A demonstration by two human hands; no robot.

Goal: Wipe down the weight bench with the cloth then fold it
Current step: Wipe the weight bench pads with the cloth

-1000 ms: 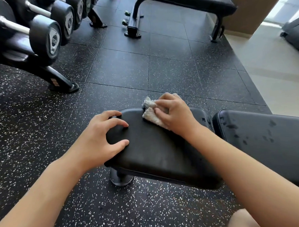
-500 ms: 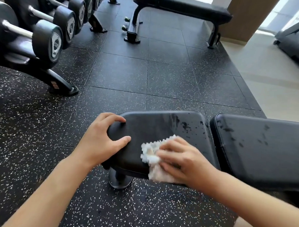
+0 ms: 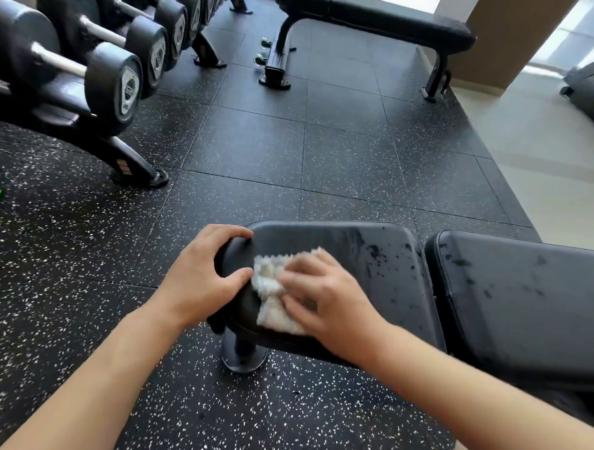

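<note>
The cloth lay bunched on the near-left corner of the weight bench's seat pad, pinned flat under the right hand, whose fingers were spread across it. The left hand gripped the pad's rounded end, thumb on top. The cloth looked soft, light and limp, best gathered by its edges for folding. The vinyl looked slick, with wet specks remaining toward the back pad. Open floor surrounded the counter; the dumbbell rack stood well apart.
</note>
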